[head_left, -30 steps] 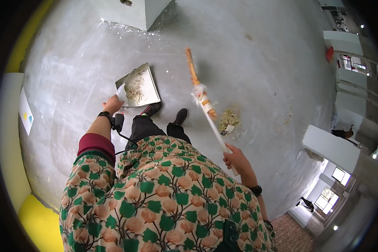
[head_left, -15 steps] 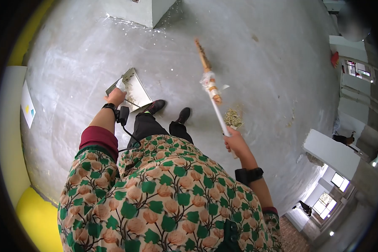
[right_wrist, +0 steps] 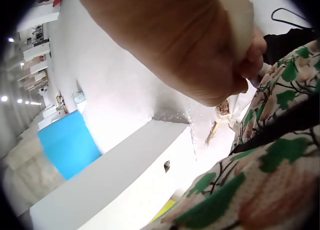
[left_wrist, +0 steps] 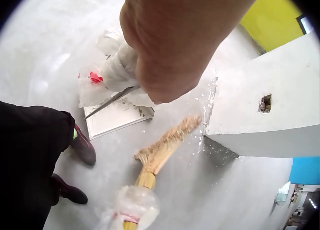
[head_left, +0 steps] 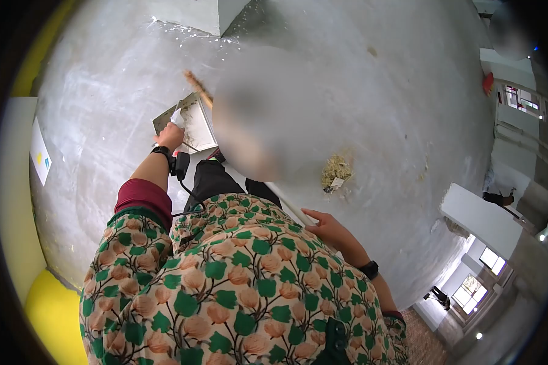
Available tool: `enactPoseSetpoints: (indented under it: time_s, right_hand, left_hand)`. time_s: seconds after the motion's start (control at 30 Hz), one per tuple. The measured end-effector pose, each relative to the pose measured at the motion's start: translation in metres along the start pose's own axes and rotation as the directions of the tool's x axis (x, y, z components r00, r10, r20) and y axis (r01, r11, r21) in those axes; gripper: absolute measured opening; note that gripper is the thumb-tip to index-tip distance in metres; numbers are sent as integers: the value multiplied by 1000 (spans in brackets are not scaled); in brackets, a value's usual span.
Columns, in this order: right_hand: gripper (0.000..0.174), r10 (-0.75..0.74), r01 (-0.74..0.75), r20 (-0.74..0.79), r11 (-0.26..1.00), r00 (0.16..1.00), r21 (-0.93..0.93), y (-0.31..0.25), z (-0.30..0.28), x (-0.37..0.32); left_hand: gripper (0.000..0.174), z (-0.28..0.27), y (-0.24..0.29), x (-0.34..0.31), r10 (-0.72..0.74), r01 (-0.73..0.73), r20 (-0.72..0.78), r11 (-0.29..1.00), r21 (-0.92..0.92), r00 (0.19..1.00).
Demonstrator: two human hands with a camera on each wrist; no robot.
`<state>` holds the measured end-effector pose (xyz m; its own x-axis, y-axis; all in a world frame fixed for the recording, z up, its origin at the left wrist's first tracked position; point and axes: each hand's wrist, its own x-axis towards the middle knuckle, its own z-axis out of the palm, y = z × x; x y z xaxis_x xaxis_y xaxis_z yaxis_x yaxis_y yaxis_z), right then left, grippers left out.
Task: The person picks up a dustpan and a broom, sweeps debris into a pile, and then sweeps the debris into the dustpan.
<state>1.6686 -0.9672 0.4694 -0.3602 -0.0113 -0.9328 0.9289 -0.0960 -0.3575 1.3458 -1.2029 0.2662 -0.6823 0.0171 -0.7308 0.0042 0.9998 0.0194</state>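
My left hand (head_left: 171,137) grips the dustpan (head_left: 201,126) at its handle, where crumpled white plastic (left_wrist: 120,67) bunches beside the fingers. A thin dark rod runs from this hand over the pale pan in the left wrist view. My right hand (head_left: 336,234) holds the white stick of a broom (left_wrist: 162,150), fingers curled round it in the right wrist view. The broom's straw head lies close beside the dustpan, and clear plastic with a pinkish band wraps its neck. In the head view a blurred patch hides the middle of the broom.
A small heap of straw-like debris (head_left: 337,170) lies on the grey floor to the right. The person's shoes (left_wrist: 85,150) stand close to the dustpan. A white block (head_left: 195,13) with paint specks at its foot rises ahead; a pale wall (head_left: 19,182) runs along the left.
The broom has swung left from near the debris heap to beside the dustpan, with my right hand moving down and slightly left. The dustpan has turned and shifted slightly left; less debris shows in it.
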Motion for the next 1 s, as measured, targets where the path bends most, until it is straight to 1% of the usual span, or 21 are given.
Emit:
enactPoseSetpoints:
  time_s: [0.03,0.1,0.23,0.3,0.33,0.37,0.4,0.43,0.5,0.53,0.57,0.63,0.67,0.73,0.77,0.83,0.87,0.9,0.97,1.0]
  right_hand:
    - [47,1,-1,-2,1000,1000,2,-3,-1,-1]
    - [45,-7,9,-102,1000,995,24,-10,-3,4]
    - [39,-39,47,-102,996,994,78,-22,3,35]
    - [34,-51,48,-36,997,998,-61,-24,11,49]
    - [34,-65,62,-59,997,996,-47,-24,15,54]
    - [33,-95,93,-20,994,995,-65,-24,20,58]
    - [32,-121,123,20,989,992,-82,-21,22,59]
    - [32,-130,130,-3,989,991,-69,-19,23,62]
    - [43,-102,105,46,993,994,-61,-11,23,66]
    - [43,-168,171,42,983,985,-73,-6,23,68]
    - [43,-177,178,23,982,984,-56,-9,23,64]
    - [42,-122,125,49,989,991,-75,-18,22,51]
    - [42,-128,130,34,990,991,-55,-17,22,49]
    - [39,-129,130,-18,991,991,43,-11,25,44]
    - [39,-133,135,-29,989,991,64,-7,28,43]
    - [41,-129,142,-109,982,986,127,5,34,45]
    - [41,-181,204,-185,972,966,115,15,40,47]
    - [41,-182,211,-198,967,963,140,17,44,44]
    - [42,-152,183,-241,977,958,109,20,52,39]
    - [42,-153,192,-255,972,955,134,24,58,39]
  left_hand:
    - [41,-1,-1,0,-14,15,6,1000,0,1000]
    - [40,-1,-4,-2,-7,7,6,1000,3,1000]
    - [40,3,-6,1,6,-6,2,1000,12,1000]
    - [42,12,-11,8,55,-56,-70,998,-10,996]
    - [43,10,-11,8,48,-48,-37,999,-18,998]
    - [44,9,-10,9,40,-40,-1,999,-24,999]
    - [44,9,-11,8,33,-32,2,999,-22,999]
    - [45,9,-11,8,24,-23,7,1000,-21,1000]
    - [46,6,-15,8,39,-35,50,997,-63,998]
    - [47,13,-24,20,60,-55,51,994,-90,997]
    - [47,18,-31,31,51,-46,71,996,-73,996]
    - [45,23,-43,44,53,-49,46,994,-99,998]
    - [45,22,-48,48,73,-69,43,994,-83,996]
    - [42,15,-54,49,126,-119,106,990,-69,986]
    - [42,16,-61,53,140,-136,105,989,-51,984]
    - [42,23,-75,69,132,-131,31,991,-33,991]
    - [43,25,-83,77,125,-120,67,990,-69,990]
    - [43,23,-88,82,119,-108,103,989,-103,988]
    - [45,18,-90,81,100,-88,126,991,-100,987]
    - [45,16,-93,85,103,-91,150,992,-84,983]
